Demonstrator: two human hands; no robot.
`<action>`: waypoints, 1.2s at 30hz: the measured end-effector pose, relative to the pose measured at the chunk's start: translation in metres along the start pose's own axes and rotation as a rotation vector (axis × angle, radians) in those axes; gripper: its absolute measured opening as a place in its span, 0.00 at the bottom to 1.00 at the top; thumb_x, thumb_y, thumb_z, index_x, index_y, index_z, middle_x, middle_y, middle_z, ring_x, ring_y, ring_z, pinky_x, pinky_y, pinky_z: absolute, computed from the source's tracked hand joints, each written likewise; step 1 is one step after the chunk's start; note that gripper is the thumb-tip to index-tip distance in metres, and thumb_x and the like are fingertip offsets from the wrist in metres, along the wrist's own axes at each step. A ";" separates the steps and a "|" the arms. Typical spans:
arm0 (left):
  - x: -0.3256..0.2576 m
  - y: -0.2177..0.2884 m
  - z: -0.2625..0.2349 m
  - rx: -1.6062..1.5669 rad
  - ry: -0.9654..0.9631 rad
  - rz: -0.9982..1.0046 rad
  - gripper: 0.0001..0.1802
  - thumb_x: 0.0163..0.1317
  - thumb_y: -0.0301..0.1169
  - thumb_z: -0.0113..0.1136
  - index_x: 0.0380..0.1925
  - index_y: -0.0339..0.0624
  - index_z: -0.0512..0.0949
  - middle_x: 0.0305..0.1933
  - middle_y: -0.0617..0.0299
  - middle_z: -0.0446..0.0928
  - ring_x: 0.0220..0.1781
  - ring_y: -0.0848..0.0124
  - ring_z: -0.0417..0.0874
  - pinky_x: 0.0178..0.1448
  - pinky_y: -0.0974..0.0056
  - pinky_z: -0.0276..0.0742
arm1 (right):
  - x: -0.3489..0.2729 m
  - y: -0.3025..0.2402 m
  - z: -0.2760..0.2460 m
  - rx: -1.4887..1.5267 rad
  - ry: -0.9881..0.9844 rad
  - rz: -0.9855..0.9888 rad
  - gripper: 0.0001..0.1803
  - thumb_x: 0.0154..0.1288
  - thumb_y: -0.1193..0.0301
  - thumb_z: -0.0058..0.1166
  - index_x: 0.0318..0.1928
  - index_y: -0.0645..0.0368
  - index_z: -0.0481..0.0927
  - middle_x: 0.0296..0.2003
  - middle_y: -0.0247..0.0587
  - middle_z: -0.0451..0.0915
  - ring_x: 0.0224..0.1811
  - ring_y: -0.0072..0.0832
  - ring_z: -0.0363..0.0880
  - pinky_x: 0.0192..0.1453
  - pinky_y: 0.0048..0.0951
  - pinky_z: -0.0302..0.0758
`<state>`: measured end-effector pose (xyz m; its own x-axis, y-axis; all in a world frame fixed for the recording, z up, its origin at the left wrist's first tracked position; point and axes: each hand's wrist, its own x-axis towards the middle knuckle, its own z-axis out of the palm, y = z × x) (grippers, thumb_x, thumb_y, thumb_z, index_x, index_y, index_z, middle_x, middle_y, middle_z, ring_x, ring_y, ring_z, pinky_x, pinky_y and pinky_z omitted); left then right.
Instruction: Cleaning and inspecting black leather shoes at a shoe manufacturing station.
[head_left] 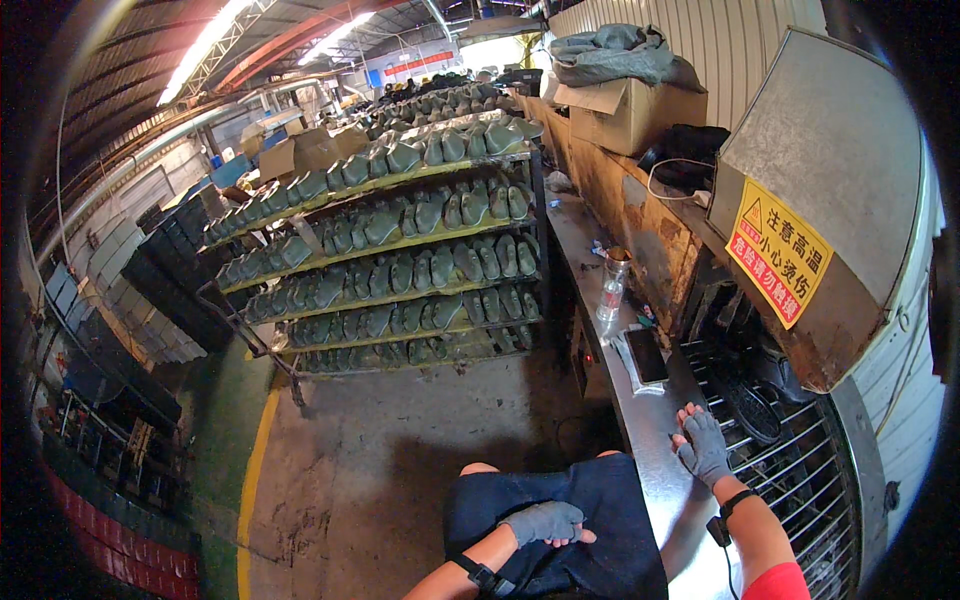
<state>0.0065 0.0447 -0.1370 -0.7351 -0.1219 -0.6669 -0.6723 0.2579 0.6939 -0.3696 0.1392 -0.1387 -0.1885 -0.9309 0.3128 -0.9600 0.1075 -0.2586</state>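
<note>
My right hand [702, 445], in a grey glove, lies flat and open on the steel ledge [660, 470] beside the wire conveyor [800, 480] of a metal oven machine. It holds nothing. My left hand [545, 522], also gloved in grey, rests loosely curled on my lap over dark shorts, with nothing in it. A dark shoe sole [750, 408] lies on the conveyor just beyond my right hand. A black phone [647, 355] lies on the ledge further ahead.
A wheeled rack [400, 250] with several shelves of grey-green shoe lasts stands ahead on the left. A clear bottle [611, 292] stands on the ledge. Cardboard boxes [625, 110] sit on the machine top. A yellow warning sign [778, 250] hangs on the oven hood. Dark crates [165, 275] are stacked far left.
</note>
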 end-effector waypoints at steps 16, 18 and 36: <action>-0.004 -0.006 -0.004 -0.304 0.014 -0.070 0.42 0.69 0.75 0.48 0.39 0.44 0.84 0.29 0.56 0.85 0.30 0.65 0.84 0.35 0.61 0.78 | -0.001 0.002 -0.002 -0.003 -0.022 0.011 0.33 0.72 0.54 0.58 0.71 0.58 0.76 0.76 0.57 0.70 0.80 0.55 0.64 0.82 0.52 0.60; -0.003 -0.009 -0.004 -0.292 0.012 -0.079 0.40 0.69 0.74 0.51 0.40 0.44 0.84 0.30 0.56 0.85 0.30 0.66 0.84 0.35 0.62 0.78 | 0.000 0.000 -0.001 -0.004 -0.020 0.007 0.33 0.72 0.54 0.58 0.71 0.58 0.76 0.76 0.57 0.70 0.80 0.55 0.64 0.82 0.52 0.60; 0.005 -0.022 0.002 -0.337 -0.047 0.018 0.28 0.75 0.59 0.58 0.43 0.42 0.82 0.31 0.60 0.83 0.32 0.69 0.83 0.36 0.61 0.78 | -0.001 0.001 0.000 0.005 -0.010 0.009 0.33 0.71 0.54 0.60 0.70 0.58 0.77 0.76 0.57 0.70 0.80 0.54 0.65 0.82 0.52 0.60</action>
<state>0.0176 0.0402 -0.1557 -0.7475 -0.0735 -0.6602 -0.6563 -0.0725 0.7510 -0.3706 0.1404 -0.1393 -0.1956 -0.9332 0.3015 -0.9572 0.1148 -0.2657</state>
